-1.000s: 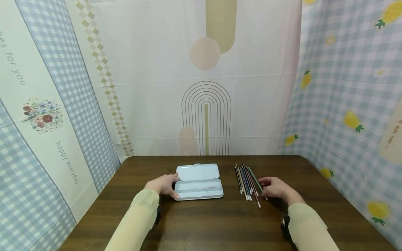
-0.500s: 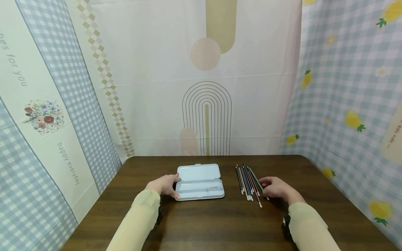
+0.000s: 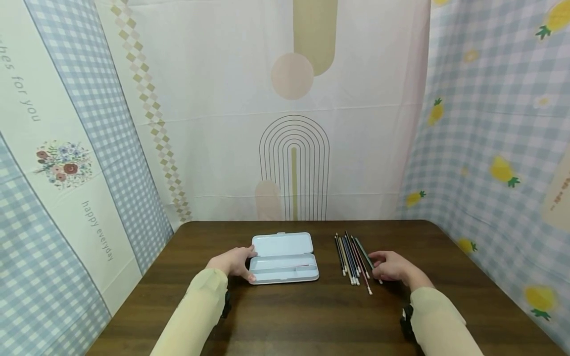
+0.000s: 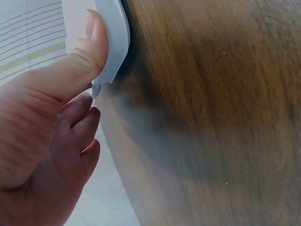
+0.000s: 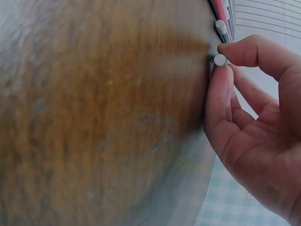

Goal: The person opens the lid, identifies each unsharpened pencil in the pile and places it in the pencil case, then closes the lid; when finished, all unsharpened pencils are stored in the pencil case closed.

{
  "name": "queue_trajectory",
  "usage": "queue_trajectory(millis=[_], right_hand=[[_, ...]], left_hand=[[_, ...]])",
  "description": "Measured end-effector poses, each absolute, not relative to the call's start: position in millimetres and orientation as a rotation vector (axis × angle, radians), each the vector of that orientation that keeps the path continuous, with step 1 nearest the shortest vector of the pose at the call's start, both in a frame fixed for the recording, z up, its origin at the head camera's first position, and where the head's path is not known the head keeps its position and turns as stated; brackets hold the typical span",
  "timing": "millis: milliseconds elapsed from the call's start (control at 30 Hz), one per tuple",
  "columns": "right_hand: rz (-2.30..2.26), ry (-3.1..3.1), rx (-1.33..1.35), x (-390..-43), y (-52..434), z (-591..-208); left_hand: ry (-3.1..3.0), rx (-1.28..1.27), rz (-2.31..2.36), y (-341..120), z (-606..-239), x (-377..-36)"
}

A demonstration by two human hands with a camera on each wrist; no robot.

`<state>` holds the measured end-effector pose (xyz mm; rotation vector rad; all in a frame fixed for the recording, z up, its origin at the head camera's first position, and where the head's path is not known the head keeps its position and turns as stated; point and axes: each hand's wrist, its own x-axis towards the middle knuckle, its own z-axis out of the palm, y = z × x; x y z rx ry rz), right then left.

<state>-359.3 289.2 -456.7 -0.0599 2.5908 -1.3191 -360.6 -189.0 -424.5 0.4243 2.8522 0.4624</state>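
A pale blue-white pencil case (image 3: 282, 243) lies open on the brown table, its lid folded back. My left hand (image 3: 229, 263) grips its left end; in the left wrist view the thumb (image 4: 94, 44) lies over the case's edge (image 4: 118, 37), with the fingers curled beside it. A thin reddish stick (image 3: 303, 265) is inside the lower half. To the right, my right hand (image 3: 392, 267) pinches a green pencil (image 3: 362, 250) near its eraser end. The right wrist view shows that white end (image 5: 220, 60) between thumb and fingers, close to the tabletop.
Several loose pencils (image 3: 347, 257) lie side by side just left of the green one, eraser ends towards me. A patterned cloth (image 3: 213, 148) hangs behind the table (image 3: 285, 321), and checked cloths (image 3: 472, 178) flank it.
Both hands keep their places on the case and the green pencil. The whole head view shifts very slightly to the right; otherwise nothing visibly moves.
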Motion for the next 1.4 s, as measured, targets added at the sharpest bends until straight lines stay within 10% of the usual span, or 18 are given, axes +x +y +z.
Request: queue_trajectory(millis=[1400], right_hand=[[-1.397,2.523,-0.123,-354.8,288.6,-452.5]], left_hand=[[2.857,0.404,0.450,-184.8,-422.2,-358.1]])
